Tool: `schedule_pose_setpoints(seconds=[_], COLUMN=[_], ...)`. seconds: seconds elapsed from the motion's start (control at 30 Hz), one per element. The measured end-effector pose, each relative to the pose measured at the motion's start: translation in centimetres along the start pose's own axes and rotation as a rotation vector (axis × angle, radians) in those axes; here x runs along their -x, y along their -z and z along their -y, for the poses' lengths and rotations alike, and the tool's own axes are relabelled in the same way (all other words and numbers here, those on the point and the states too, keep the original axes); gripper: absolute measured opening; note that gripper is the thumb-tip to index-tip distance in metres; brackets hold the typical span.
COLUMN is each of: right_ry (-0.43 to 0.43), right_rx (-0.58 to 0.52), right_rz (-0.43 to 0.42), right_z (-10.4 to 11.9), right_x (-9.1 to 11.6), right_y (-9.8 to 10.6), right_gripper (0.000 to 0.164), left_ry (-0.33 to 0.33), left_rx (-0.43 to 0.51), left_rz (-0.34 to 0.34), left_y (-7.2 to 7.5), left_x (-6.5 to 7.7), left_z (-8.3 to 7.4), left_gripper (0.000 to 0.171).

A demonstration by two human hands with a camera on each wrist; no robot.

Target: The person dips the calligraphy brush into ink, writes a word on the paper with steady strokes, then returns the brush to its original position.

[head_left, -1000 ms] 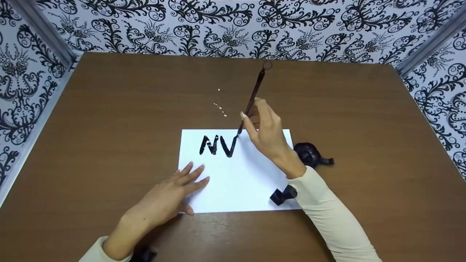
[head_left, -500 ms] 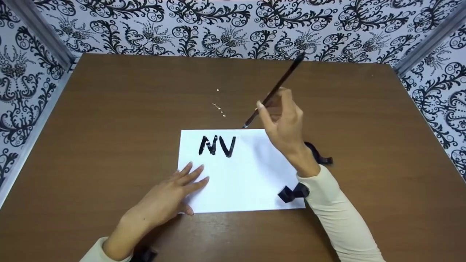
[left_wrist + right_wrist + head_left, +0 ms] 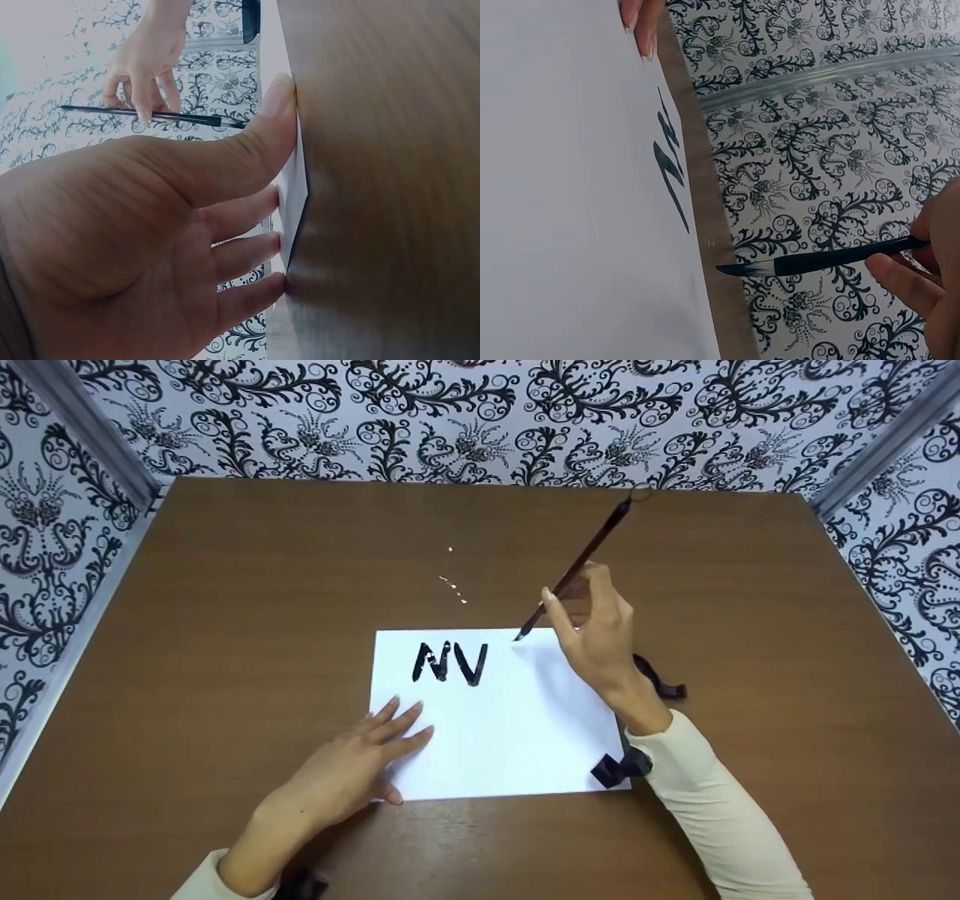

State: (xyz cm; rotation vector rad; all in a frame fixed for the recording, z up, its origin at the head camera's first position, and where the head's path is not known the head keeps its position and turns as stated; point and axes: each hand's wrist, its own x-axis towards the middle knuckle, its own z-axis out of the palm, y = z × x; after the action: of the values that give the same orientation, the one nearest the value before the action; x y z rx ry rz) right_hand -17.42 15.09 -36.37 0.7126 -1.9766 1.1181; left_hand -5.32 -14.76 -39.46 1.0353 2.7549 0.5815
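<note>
A white sheet of paper (image 3: pixel 480 742) lies on the table, with the black painted letters N (image 3: pixel 430 661) and V (image 3: pixel 471 664) near its top edge. My right hand (image 3: pixel 596 641) pinches a dark-handled paintbrush (image 3: pixel 585 555) by its lower part, the handle slanting up to the right. In the right wrist view the dark bristles (image 3: pixel 742 268) hang a little apart from the paper, right of the letters. My left hand (image 3: pixel 345 765) rests on the paper's lower left with fingers spread; its thumb (image 3: pixel 279 97) is at the paper's edge in the left wrist view.
A dark object with a short spout-like end (image 3: pixel 664 682) sits right of the paper, partly hidden by my right wrist. Small light specks (image 3: pixel 454 587) dot the brown table (image 3: pixel 262 585) beyond the sheet. Black-and-white patterned walls (image 3: pixel 480 420) border the table's back and sides.
The brush has lifted off the end of the V and moved right, then come down slightly nearer the paper's top edge. My left hand has stayed in place.
</note>
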Motion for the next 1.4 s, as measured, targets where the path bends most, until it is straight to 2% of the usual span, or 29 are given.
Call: schedule_pose_setpoints(seconds=[0.57,0.8,1.0,1.4], right_ry=[-0.065,-0.057,-0.056,-0.046], right_rx=[-0.064,-0.019,-0.036,-0.038], right_rz=[-0.013,-0.011,-0.013,-0.015], right_z=[0.0,-0.2,-0.2,-0.3], right_x=[0.4,0.9,1.0,1.2], right_y=[-1.0,-1.4,-1.5,-1.6], right_gripper=[0.020,0.020,0.021,0.021], left_ry=[0.023,0.024,0.015,0.035], left_rx=[0.007,0.034,0.028,0.029], left_rz=[0.010,0.009,0.000,0.026], left_y=[0.1,0.1,-0.1,0.1], left_x=[0.2,0.3,0.2,0.0], left_z=[0.0,0.0,0.1,-0.1], left_gripper=[0.076,0.075,0.075,0.075])
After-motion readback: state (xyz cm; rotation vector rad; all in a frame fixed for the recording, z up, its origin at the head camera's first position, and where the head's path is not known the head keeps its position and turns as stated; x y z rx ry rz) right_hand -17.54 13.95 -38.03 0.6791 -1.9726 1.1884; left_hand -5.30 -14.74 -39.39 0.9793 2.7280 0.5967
